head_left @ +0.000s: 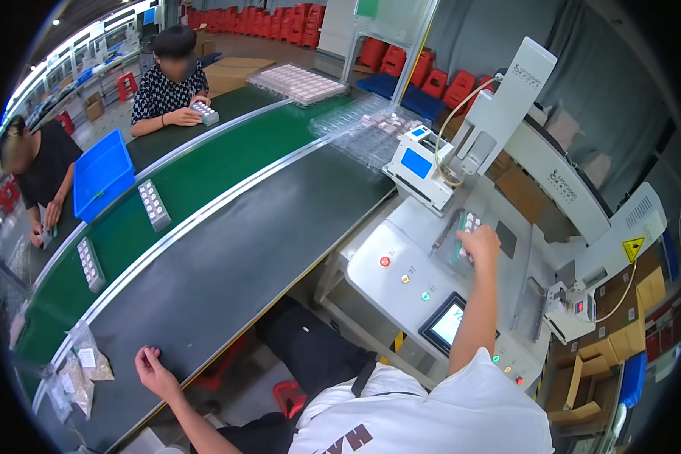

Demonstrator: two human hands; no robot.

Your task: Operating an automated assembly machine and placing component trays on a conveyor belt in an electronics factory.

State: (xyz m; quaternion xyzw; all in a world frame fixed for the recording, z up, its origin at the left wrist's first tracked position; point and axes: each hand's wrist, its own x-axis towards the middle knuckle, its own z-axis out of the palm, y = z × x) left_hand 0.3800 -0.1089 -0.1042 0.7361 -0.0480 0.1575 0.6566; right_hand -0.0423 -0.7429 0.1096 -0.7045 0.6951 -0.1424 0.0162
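At the white bench machine (pixel 371 265) on the right, my right hand (pixel 480 244) is closed over a grey-green block fixture (pixel 461 256) with small white pieces in its top. The fixture sits on the machine's top, below a white head with a blue screen (pixel 416 163); my fingers cover part of it. My left hand (pixel 157 372) hangs over the dark work table (pixel 227 257) near its front edge, fingers loosely bent and apart, holding nothing. Close to it on the left lie clear bags of small parts (pixel 91 359).
A green conveyor (pixel 204 174) carries two similar block fixtures (pixel 153 204) (pixel 91 265). Across it, two people work beside a blue bin (pixel 104 174); one holds a block fixture (pixel 204 113). Plastic trays (pixel 299 82) stand at the far end. A second machine head (pixel 571 312) is at right.
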